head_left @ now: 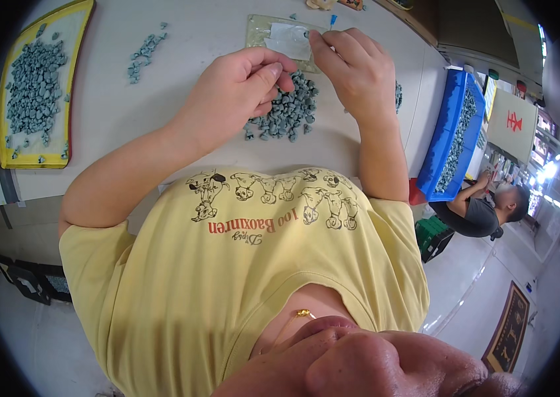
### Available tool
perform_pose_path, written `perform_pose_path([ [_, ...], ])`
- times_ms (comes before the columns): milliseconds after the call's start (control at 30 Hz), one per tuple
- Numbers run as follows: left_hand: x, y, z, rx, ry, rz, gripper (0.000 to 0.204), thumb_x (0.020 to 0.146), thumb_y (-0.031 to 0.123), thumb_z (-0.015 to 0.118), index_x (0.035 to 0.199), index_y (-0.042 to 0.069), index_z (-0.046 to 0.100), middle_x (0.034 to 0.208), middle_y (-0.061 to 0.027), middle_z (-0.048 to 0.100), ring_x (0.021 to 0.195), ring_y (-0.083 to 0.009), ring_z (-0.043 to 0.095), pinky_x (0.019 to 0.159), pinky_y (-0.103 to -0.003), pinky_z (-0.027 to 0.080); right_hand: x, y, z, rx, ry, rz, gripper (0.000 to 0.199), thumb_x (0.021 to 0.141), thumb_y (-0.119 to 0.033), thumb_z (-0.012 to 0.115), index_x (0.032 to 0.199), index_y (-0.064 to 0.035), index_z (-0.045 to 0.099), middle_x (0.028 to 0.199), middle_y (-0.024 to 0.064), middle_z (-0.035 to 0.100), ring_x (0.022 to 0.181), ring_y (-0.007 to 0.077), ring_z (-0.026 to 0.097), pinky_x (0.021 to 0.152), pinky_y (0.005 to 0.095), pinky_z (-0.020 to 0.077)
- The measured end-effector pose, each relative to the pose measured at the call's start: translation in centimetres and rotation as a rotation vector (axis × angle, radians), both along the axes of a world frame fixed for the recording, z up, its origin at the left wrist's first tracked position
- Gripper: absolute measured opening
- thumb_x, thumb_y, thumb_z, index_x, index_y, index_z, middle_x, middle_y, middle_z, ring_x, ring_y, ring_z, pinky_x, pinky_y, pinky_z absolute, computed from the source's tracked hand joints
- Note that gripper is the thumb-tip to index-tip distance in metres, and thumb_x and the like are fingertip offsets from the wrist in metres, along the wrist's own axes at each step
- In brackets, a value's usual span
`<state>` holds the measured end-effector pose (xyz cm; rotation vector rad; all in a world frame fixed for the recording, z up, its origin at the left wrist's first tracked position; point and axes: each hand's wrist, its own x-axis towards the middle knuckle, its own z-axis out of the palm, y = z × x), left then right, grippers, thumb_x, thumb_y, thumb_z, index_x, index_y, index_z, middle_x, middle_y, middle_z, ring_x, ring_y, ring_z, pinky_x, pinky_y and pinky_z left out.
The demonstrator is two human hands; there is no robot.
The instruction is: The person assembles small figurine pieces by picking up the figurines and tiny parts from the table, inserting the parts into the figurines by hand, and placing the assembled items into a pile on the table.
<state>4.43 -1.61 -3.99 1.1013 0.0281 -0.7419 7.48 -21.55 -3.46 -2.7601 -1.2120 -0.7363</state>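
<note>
A heap of small grey-green parts [291, 112] lies on the white table in front of me. My left hand [240, 89] hovers over its left side with the fingers curled and the thumb pressed to the fingertips; whether a part sits between them I cannot tell. My right hand [353, 63] is just beyond the heap, its fingertips pinched at the edge of a clear plastic sheet [280, 36] with a white label. Both forearms rest on the table.
A yellow tray [75, 40] holding several grey parts stands at the far left, with a small loose cluster [144, 53] beside it. A blue bin [452, 126] of the same parts sits at the right. Another person [485, 208] sits lower right.
</note>
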Motion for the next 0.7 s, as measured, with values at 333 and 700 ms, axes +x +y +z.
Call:
perform_pose_path([
  [333,0.2,0.1,-0.4,0.055,-0.104,0.012,0.017,0.089,0.006,0.047,0.101,-0.002,0.055,0.084,-0.0042,0.058,0.055,-0.0053,0.042,0.051,-0.019,0.039,-1.1,0.7,0.9,-0.053,0.070,-0.008,0.025,0.062,-0.007,0.060,0.086,-0.0078,0.064,0.078,-0.0016,0.056,0.068,0.0141,0.055,0.053,0.0270,0.0449],
  [700,0.2,0.0,-0.3,-0.034,-0.006,0.093,0.018,0.087,0.006,0.051,0.103,-0.003,0.054,0.086,-0.0066,0.061,0.055,-0.0071,0.043,0.052,-0.020,0.039,-1.3,0.8,0.1,0.493,0.188,-0.069,0.019,0.066,0.005,0.068,0.083,-0.0046,0.065,0.073,0.0028,0.058,0.059,0.0105,0.054,0.048,0.0227,0.0426],
])
